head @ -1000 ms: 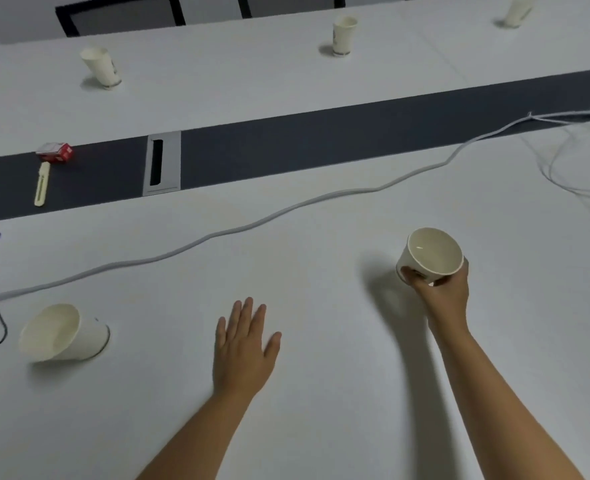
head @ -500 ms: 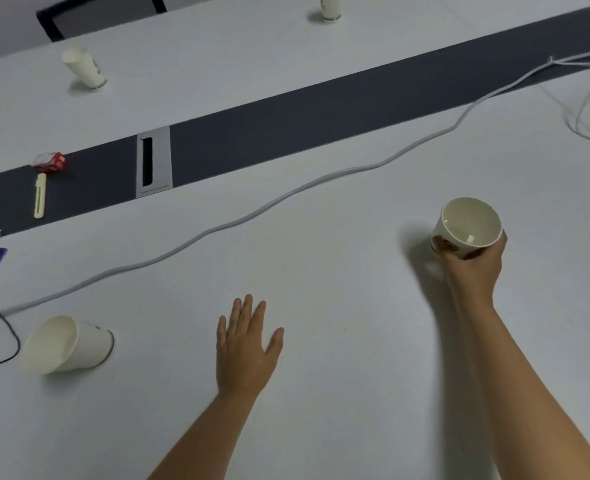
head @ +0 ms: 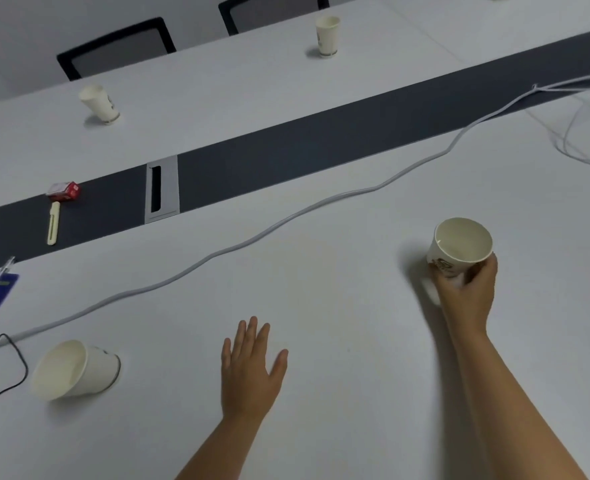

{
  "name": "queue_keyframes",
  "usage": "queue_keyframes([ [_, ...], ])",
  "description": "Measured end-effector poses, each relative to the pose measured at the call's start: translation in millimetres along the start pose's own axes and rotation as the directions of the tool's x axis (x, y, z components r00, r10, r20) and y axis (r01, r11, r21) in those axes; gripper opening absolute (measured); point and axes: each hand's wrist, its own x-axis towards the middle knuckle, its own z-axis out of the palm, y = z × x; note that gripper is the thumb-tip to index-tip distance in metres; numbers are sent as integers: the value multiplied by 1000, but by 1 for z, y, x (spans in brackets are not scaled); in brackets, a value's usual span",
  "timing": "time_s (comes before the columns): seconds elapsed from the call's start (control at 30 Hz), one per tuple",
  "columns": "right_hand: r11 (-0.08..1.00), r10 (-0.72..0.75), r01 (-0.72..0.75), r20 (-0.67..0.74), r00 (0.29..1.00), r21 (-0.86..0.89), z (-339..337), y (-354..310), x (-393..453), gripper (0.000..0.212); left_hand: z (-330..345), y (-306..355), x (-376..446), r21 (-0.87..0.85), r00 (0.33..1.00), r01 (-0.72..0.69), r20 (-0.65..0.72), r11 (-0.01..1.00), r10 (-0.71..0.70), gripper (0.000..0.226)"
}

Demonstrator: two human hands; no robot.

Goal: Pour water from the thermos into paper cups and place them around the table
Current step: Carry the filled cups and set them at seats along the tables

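My right hand (head: pixel 468 292) grips a white paper cup (head: pixel 459 245) near its base, at the right of the near table half, the cup's mouth facing up and its foot at the tabletop. My left hand (head: pixel 250 368) lies flat on the white table (head: pixel 338 341), fingers spread, holding nothing. Another paper cup (head: pixel 73 368) stands at the near left. Across the dark centre strip, two more cups stand on the far side: one at far left (head: pixel 99 102), one further right (head: pixel 327 35). No thermos is in view.
A grey cable (head: pixel 252 239) snakes across the near table half, a thin black wire (head: pixel 12 358) curls at the left edge. On the dark strip (head: pixel 321 147) lie a cable port (head: pixel 161 188), a red box (head: pixel 64 190) and a cream clip (head: pixel 53 223). Two chairs (head: pixel 116 46) stand beyond.
My right hand has carried the cup rightward and farther out over the table. My left hand stays flat in place. The view has tilted back up, showing the chairs again.
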Motion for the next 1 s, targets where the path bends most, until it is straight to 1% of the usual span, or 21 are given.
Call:
queue_keyframes([
  [0.1, 997, 69, -70, -30, 997, -33, -5, 9, -19, 71, -2, 0, -4, -6, 1000, -4, 25, 1000, 4, 76],
  [0.17, 992, 96, -100, -52, 994, -83, -8, 12, -36, 66, -5, 0, -6, -29, 999, -24, 30, 999, 25, 75],
  [0.23, 983, 107, -118, -78, 991, -144, -9, 10, -53, 58, -1, -4, -11, -78, 998, -65, -2, 995, 66, 62],
  [0.3, 977, 115, -128, -85, 990, -172, -8, 4, -72, 54, 3, -8, -24, -203, 994, -108, -40, 973, 102, 45],
  [0.33, 976, 124, -135, -78, 989, -171, -7, -1, -83, 53, -1, -10, -32, -258, 992, -114, -74, 960, 98, 40],
  [0.4, 978, 154, -161, -66, 986, -133, -2, -15, -108, 50, -11, -16, -51, -325, 994, -104, -70, 940, 86, 41],
  [0.47, 983, 166, -170, -63, 984, -62, 2, -32, -138, 48, -19, -22, -73, -418, 992, -125, -60, 900, 111, 44],
  [0.57, 992, 127, -126, -57, 990, 26, -2, -60, -195, 46, -38, -32, -116, -553, 982, -170, -23, 816, 189, 40],
  [0.63, 996, 79, -78, -40, 996, 46, -15, -74, -246, 43, -46, -46, -149, -654, 964, -174, 41, 736, 264, 36],
  [0.73, 999, -1, 0, 32, 999, 32, -46, -80, -331, 36, -49, -68, -195, -746, 905, -185, 124, 640, 407, 26],
  [0.8, 1000, -14, 13, 62, 998, 17, -73, -77, -388, 37, -51, -73, -222, -793, 864, -195, 141, 578, 484, 34],
  [0.83, 1000, 4, -5, 50, 999, 6, -87, -75, -414, 37, -54, -72, -234, -814, 837, -187, 162, 550, 523, 37],
  [0.9, 998, 56, -56, -21, 998, 15, -116, -70, -462, 34, -59, -65, -255, -836, 773, -197, 189, 512, 606, 36],
  [0.93, 996, 80, -78, -79, 994, 31, -131, -65, -483, 34, -59, -59, -265, -840, 728, -235, 182, 490, 661, 29],
  [0.97, 994, 108, -103, -143, 984, 44, -146, -59, -504, 34, -59, -50, -275, -834, 672, -288, 173, 470, 720, 18],
  [1.0, 990, 142, -132, -207, 968, 58, -161, -53, -524, 32, -58, -40, -286, -818, 610, -359, 159, 450, 777, 12],
])
